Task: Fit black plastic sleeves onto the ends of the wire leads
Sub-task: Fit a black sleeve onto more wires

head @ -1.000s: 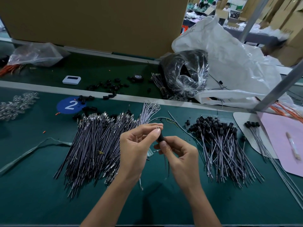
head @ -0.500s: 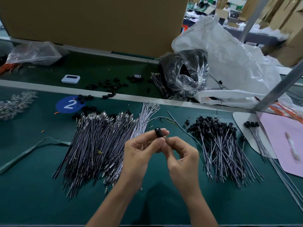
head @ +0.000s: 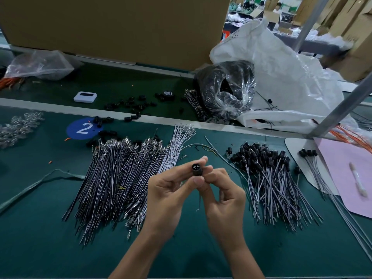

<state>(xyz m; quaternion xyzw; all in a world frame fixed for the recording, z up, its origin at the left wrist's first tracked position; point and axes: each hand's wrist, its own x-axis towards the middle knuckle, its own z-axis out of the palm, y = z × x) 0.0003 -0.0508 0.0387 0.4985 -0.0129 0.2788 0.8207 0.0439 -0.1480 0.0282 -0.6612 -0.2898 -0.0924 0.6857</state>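
Sleeve [head: 196, 169] now faces the camera end-on, unlike a second ago; left hand [head: 171, 192] and right hand [head: 221, 195] both pinch it above the counter [head: 40, 238], finished leads [head: 267, 178] at three o'clock. Fitting looks nearly done.

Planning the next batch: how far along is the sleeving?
Done: the sleeved leads piled on the right. In hand: left hand and right hand pinch one black sleeve between them. Remaining: the larger pile of bare leads on the left.
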